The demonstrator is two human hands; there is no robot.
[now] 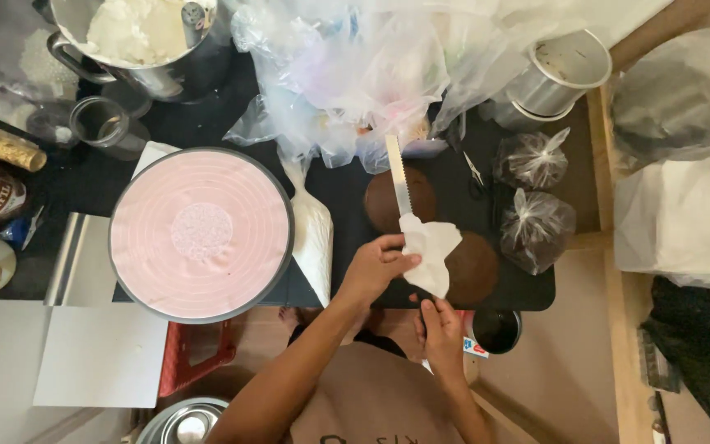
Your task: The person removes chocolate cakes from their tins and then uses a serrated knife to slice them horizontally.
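My left hand (375, 267) pinches a white tissue (431, 251) wrapped around the lower part of a long serrated knife (398, 177). The blade points away from me, over a black tray (527, 288). My right hand (441, 329) is closed at the near edge of the tray, gripping the knife's handle end, which the tissue and fingers mostly hide. Two round brown cake layers lie on the tray, one (388, 205) under the blade and one (474, 267) partly under the tissue.
A pink turntable (200, 233) stands to the left, with a white piping bag (312, 234) beside it. Two tied plastic bags of dark crumbs (536, 226) sit right of the cakes. A pot of white cream (137, 33), crumpled plastic bags (355, 74) and a metal tin (556, 70) line the back.
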